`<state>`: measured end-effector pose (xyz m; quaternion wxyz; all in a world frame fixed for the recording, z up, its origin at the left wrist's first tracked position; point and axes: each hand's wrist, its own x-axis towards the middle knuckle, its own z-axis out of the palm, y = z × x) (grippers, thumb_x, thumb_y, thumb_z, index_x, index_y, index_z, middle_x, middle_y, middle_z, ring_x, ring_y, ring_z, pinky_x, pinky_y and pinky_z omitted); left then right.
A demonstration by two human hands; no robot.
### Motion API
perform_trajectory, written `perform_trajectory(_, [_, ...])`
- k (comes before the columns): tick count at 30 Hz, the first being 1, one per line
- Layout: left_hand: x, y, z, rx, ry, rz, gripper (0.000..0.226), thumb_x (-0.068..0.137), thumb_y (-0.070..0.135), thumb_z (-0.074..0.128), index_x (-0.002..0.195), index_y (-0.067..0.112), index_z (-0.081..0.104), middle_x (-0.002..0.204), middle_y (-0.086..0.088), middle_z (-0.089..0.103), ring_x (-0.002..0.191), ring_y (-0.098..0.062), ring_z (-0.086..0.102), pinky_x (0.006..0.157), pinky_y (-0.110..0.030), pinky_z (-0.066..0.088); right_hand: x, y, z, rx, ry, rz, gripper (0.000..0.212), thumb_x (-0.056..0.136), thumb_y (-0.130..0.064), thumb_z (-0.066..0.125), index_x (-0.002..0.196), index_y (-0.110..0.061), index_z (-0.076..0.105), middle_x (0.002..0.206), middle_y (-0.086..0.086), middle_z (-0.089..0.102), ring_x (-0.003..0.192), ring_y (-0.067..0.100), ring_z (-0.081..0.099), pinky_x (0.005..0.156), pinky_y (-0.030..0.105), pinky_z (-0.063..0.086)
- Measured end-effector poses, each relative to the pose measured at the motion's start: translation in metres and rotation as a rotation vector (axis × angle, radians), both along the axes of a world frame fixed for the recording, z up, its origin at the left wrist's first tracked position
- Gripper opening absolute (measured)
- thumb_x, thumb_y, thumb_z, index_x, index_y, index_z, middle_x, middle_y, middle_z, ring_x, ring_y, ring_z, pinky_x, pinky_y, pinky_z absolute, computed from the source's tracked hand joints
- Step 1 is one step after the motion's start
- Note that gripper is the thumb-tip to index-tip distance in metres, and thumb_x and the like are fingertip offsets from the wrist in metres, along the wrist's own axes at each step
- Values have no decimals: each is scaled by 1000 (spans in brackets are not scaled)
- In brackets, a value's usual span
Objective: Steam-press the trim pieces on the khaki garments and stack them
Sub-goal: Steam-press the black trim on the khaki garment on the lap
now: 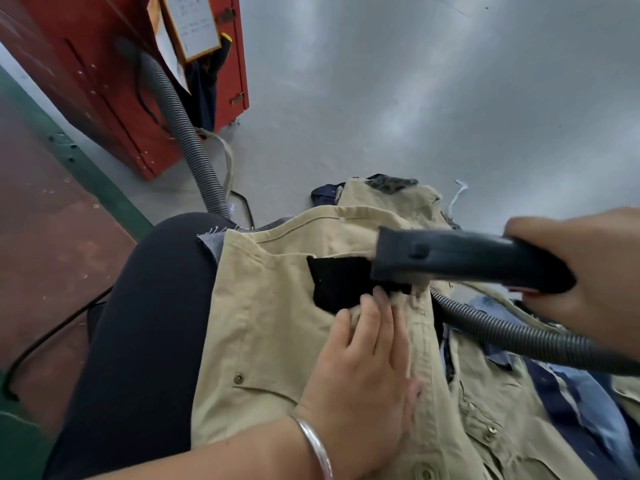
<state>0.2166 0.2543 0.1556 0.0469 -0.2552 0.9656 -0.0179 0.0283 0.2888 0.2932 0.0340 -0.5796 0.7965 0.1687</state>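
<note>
The black trim piece [341,283] lies on the chest of a khaki garment [263,327] spread across the person's lap, just under a seam near the collar edge. The dark nozzle of the steamer head [446,259] sits right on the trim's right end, covering part of it. The right hand [585,271] has its fingers wrapped round the back of the steamer's handle, and a grey ribbed hose [519,336] trails from under it off toward the right edge. The left hand [363,368] lies flat on the khaki cloth with fingers nearly straight, the fingertips [382,296] touching the lower edge of the trim and holding the fabric down; it grips nothing. A silver bangle [317,445] circles that wrist. Under the garment a leg in dark trousers [149,323] shows on the left. More khaki garments [388,199] and blue ones [581,403] lie heaped beyond and to the right, on the grey floor [415,98]. Further off, a second ribbed hose [180,123] runs up toward a red cabinet [121,109] that carries a framed sheet of paper [192,24]. A black cable [45,336] loops over the reddish floor at the left.
</note>
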Motion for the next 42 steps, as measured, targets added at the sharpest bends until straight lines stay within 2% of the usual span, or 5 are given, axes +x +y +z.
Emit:
perform_trajectory(6, [1, 0, -1, -21, 7, -1, 68, 89, 47, 37, 131, -4, 53, 132, -26, 52, 119, -36, 51, 97, -43, 45, 46, -36, -22, 0, 118, 110, 42, 72, -34, 58, 81, -37, 18, 51, -9, 20, 41, 17, 17, 48, 18, 5])
perform_trajectory(11, [0, 0, 3, 1, -19, -13, 68, 87, 51, 38, 128, 0, 56, 132, -25, 53, 118, -34, 52, 95, -40, 48, 53, -74, -40, -165, 80, 179, 23, 90, -30, 58, 108, -36, 44, 65, -8, 23, 59, 22, 29, 47, 27, 13])
perform_trajectory(21, [5, -3, 1, 25, 62, -6, 67, 87, 52, 43, 131, 2, 56, 130, -21, 55, 119, -33, 54, 97, -40, 48, 15, -19, 11, -171, -16, 66, 28, 60, -37, 62, 81, -35, 44, 48, -12, 39, 43, 23, 45, 50, 35, 49])
perform_trajectory(30, [5, 0, -2, 11, 82, 10, 65, 90, 46, 37, 130, -1, 54, 129, -23, 55, 119, -35, 53, 99, -41, 45, 48, -40, -33, -155, 205, 169, 35, 89, -36, 52, 86, -37, 18, 59, -8, 28, 46, 9, 19, 44, 25, 10])
perform_trajectory(42, [8, -3, -2, 44, 133, -3, 64, 91, 49, 37, 131, 2, 55, 130, -22, 55, 119, -35, 54, 100, -43, 46, -9, -2, -11, -397, -56, -220, 23, 67, -45, 61, 79, -36, 44, 52, -9, 46, 50, 27, 49, 51, 34, 47])
